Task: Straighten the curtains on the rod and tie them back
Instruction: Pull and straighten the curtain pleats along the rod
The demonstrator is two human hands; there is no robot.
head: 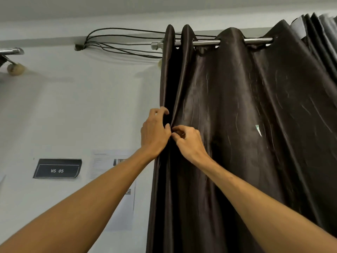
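Note:
A dark brown satin curtain (228, 125) hangs by eyelets from a metal rod (206, 42) and fills the right half of the view. My left hand (155, 132) grips the curtain's left edge, fingers curled round the outer fold. Right beside it, my right hand (189, 141) pinches the neighbouring fold between thumb and fingers. The two hands touch at mid height. A second, grey curtain (326, 24) is bunched on the rod at the far right.
Black cables (118, 41) run along the white wall from a hole to behind the curtain top. Another rod end (12, 51) juts in at the far left. A black "WS 05" sign (57, 168) and a printed sheet (116, 179) hang on the wall.

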